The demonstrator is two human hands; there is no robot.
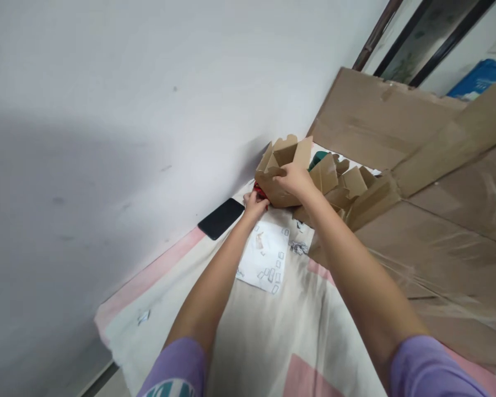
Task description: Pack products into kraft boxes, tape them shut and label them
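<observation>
My right hand (pixel 294 180) grips the near edge of a small brown cardboard box (pixel 279 193), whose flaps stand up and whose top is open. Just left of that box, my left hand (pixel 255 204) has its fingers closed around a red object (pixel 259 191), mostly hidden by the fingers and the box, so its kind does not show. Below the hands lies a white sheet of paper (pixel 264 259) with small drawn shapes and a brownish picture on it. A black smartphone (pixel 221 219) rests flat to the left of my left hand.
More small cardboard boxes (pixel 334 184) and a green object (pixel 317 159) sit right of the held box. Large cardboard panels (pixel 450 237) rise on the right. A pale wall (pixel 119 110) borders the left. Small cut scraps (pixel 300 248) lie on the cream and pink cloth (pixel 268 342).
</observation>
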